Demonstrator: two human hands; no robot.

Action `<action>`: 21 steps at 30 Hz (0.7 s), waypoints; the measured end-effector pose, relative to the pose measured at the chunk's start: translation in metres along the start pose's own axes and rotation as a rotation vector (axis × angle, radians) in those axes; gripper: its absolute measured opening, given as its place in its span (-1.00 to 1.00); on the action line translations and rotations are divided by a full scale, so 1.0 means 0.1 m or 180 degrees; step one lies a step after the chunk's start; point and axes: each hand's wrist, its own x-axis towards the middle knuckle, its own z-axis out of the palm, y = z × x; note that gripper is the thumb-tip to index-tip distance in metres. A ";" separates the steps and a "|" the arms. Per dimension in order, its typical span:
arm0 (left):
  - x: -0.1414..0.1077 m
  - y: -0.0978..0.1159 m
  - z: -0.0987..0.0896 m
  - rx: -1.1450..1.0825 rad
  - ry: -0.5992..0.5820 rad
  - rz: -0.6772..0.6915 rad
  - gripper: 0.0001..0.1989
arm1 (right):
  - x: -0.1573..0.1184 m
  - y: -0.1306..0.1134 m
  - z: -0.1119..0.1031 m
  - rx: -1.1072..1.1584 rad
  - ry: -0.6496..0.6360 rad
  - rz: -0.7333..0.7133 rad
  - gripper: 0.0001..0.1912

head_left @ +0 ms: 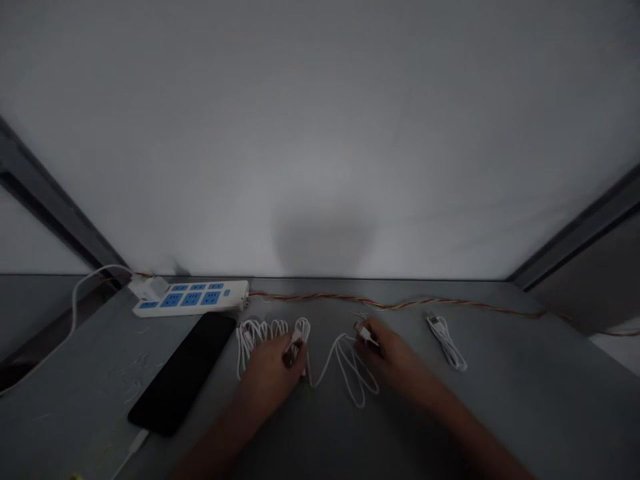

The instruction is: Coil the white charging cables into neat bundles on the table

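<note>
White charging cable (pixel 345 367) lies looped on the grey bench (pixel 530 407) between both hands. Left hand (pixel 270 377) clenches a white cable loop (pixel 301 329), standing beside a looser coil (pixel 260 335); right hand (pixel 387 353) firmly pinches a white plug (pixel 366 335), its long axis slanting toward the lower right. Another coiled cable (pixel 445 343) lies farther right, well apart.

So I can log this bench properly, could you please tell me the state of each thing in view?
Left hand: gripping a looped white cable.
Right hand: pinching a cable plug.
Power strip: charger plugged in.
Phone: lying flat, dark.
Bundled white cable: loosely coiled, untouched.
Twisted wire: lying along the table.
</note>
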 end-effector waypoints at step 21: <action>0.22 -0.16 -0.13 -0.3311 0.2551 -0.1478 -0.70 | 0.16 0.02 -0.20 0.3883 0.1866 0.0785 -0.61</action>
